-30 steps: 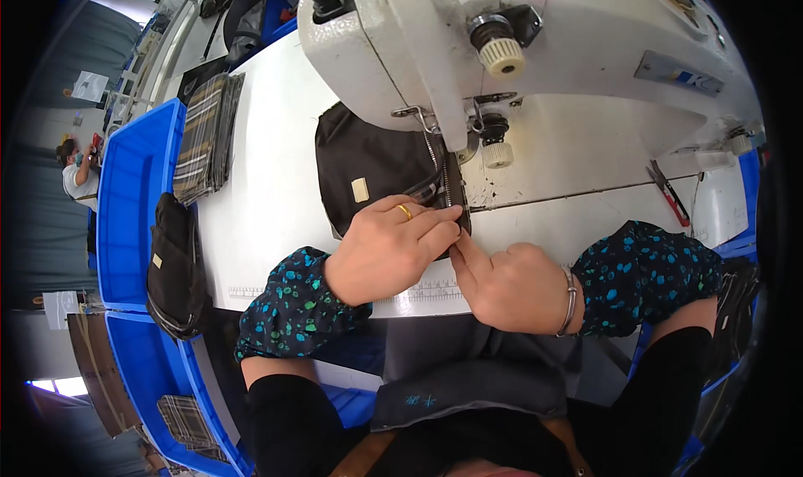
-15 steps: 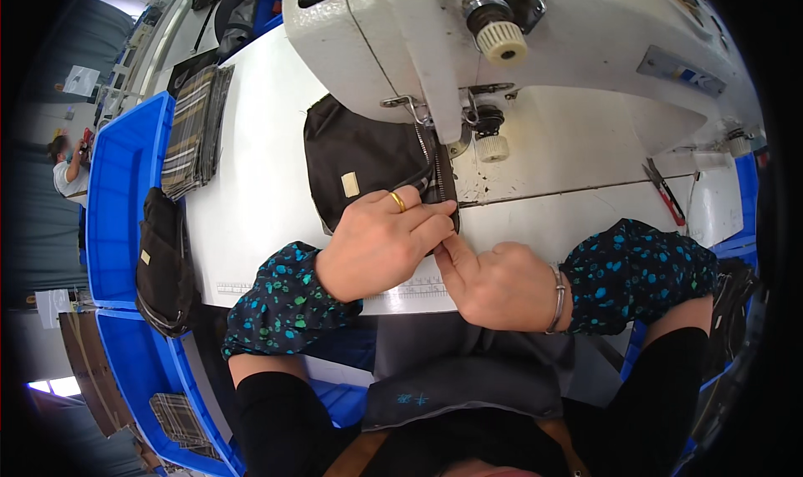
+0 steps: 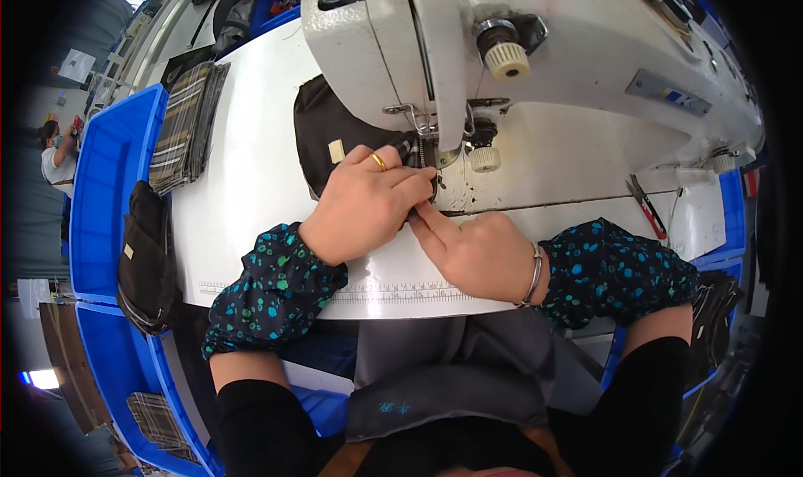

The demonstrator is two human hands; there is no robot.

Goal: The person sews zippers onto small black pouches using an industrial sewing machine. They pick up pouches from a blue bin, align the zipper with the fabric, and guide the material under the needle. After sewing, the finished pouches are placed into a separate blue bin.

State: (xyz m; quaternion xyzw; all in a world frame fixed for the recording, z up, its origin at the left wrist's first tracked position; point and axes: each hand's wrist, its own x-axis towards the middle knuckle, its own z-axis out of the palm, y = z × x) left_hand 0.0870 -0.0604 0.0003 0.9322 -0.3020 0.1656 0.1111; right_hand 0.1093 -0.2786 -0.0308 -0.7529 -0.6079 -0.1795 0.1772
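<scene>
A black fabric piece (image 3: 322,122) with a zipper and a small beige patch lies under the presser foot of the white sewing machine (image 3: 585,59). My left hand (image 3: 360,201), a gold ring on one finger, grips its near edge beside the zipper, fingers bent over it. My right hand (image 3: 468,247) meets the left one just below, forefinger and thumb closed on the same edge, partly hidden by the left fingers.
Red-handled thread snips (image 3: 648,209) lie right on the white table (image 3: 376,306). At left are plaid fabric pieces (image 3: 180,126), a folded black bag (image 3: 142,251) and blue bins (image 3: 96,184). Another black bag (image 3: 715,310) sits far right. A person (image 3: 58,163) works far left.
Both my hands have moved away from me with the fabric, closer to the presser foot. More of the fabric is now under and behind the machine's head.
</scene>
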